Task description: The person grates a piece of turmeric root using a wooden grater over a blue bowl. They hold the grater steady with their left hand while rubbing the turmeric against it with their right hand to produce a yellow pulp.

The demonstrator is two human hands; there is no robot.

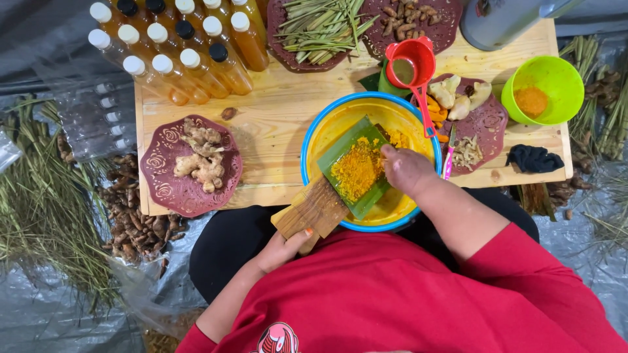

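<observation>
My left hand [282, 250] grips the near end of a wooden grater board [314, 210], which leans into a blue-rimmed yellow bowl [331, 127]. A green leaf [343, 150] lies on the board, covered with orange-yellow grated pulp [356, 171]. My right hand [407, 170] is closed over the far edge of the leaf, pressing a small root piece that is mostly hidden by the fingers. More yellow pulp lies in the bowl behind the hand.
On the low wooden table [275, 117]: a maroon plate of ginger [191, 165], capped bottles of amber liquid [176, 49], plates of lemongrass [317, 29] and roots, a red funnel [409, 65], a green bowl [543, 88], a pink knife [449, 160].
</observation>
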